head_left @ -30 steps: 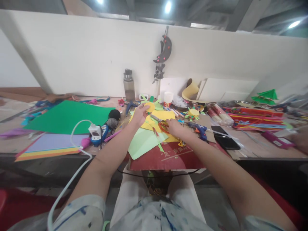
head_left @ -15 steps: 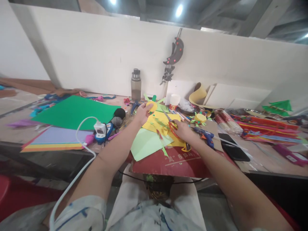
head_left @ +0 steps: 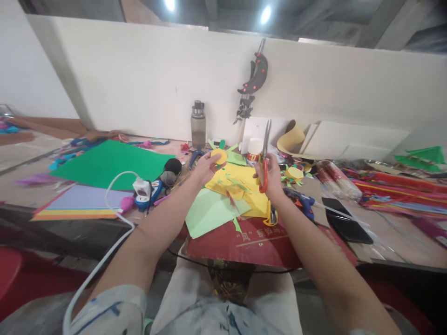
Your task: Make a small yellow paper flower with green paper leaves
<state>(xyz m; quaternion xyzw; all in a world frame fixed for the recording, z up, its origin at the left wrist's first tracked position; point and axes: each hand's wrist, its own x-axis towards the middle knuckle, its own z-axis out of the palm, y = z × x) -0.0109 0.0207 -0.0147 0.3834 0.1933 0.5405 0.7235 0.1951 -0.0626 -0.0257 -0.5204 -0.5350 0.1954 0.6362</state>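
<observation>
Between the thumb and fingers of my left hand (head_left: 204,168) is a round yellow paper disc (head_left: 219,157). My right hand (head_left: 270,177) grips red-handled scissors (head_left: 265,160), their blades pointing up and close together. Below and between both hands lie yellow paper (head_left: 256,204) and cut yellow and green scraps (head_left: 232,183). A pale green sheet (head_left: 206,214) lies nearer me, partly over a red board with printed characters (head_left: 244,246). Right of my right hand sits another yellow disc with green strips (head_left: 294,174).
A water bottle (head_left: 198,125) and a paper cup (head_left: 254,151) stand at the back. On the left are a large green sheet (head_left: 115,163) and a white plug with cable (head_left: 142,188). A blue glue gun (head_left: 305,204) and a black phone (head_left: 345,221) lie to the right.
My right hand has lifted and turned the scissors from pointing over the paper to upright. My left hand still holds the yellow disc, now facing me more. The view has shifted slightly.
</observation>
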